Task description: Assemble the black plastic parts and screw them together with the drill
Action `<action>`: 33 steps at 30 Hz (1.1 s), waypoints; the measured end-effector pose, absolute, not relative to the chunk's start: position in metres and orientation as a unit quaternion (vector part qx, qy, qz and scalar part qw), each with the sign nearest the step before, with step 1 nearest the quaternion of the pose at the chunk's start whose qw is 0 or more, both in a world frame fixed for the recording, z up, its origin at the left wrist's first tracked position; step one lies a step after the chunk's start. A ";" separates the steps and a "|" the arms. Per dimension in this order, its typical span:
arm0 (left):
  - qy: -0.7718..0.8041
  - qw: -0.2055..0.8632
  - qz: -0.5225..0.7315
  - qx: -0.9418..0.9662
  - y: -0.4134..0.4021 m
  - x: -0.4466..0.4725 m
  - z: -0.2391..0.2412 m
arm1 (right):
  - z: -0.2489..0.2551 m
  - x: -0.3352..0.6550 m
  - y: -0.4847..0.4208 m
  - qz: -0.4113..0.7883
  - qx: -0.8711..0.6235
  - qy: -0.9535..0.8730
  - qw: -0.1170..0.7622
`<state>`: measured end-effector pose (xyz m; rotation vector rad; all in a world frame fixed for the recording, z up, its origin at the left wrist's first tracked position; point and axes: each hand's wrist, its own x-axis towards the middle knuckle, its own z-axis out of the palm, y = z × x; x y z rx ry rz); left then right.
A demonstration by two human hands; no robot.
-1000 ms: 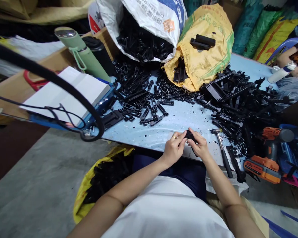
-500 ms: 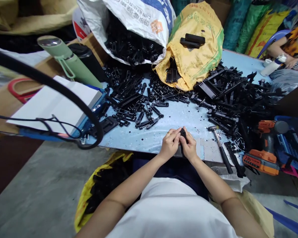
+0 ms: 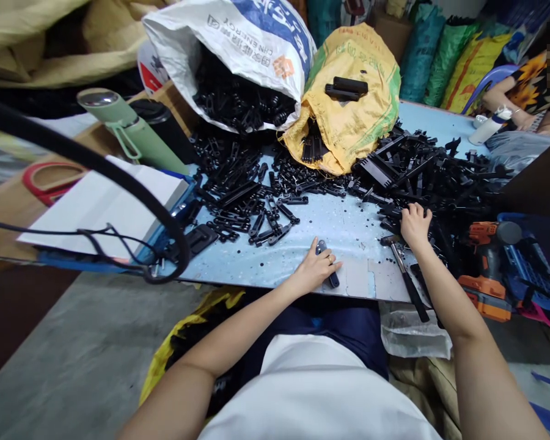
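Observation:
At the front edge of the blue-topped table, my left hand (image 3: 318,267) lies over a narrow black plastic part (image 3: 333,279), its thumb and fingers around the sides, keeping it against the tabletop. Both ends of the part stick out from under the hand. My right hand (image 3: 415,227) is over the near side of a heap of black plastic parts (image 3: 428,162), fingers bent and apart, nothing visible in them. Just below it lies a hammer (image 3: 409,284) with a black handle.
An orange cordless drill (image 3: 483,269) stands at the right beside a blue basket (image 3: 538,269). White (image 3: 256,43) and yellow (image 3: 371,116) sacks lie at the back. A black cable (image 3: 119,177) arcs over the left side. Another person's arm (image 3: 502,101) shows far right.
My hands have come apart. The black part, held up between both, is now down on the table under my left hand; my right hand has moved right to the heap.

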<state>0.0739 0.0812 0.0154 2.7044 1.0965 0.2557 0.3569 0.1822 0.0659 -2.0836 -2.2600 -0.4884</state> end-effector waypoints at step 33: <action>0.452 0.210 0.045 0.866 0.092 0.067 0.028 | 0.064 0.273 0.089 0.124 -0.386 -0.889 -0.215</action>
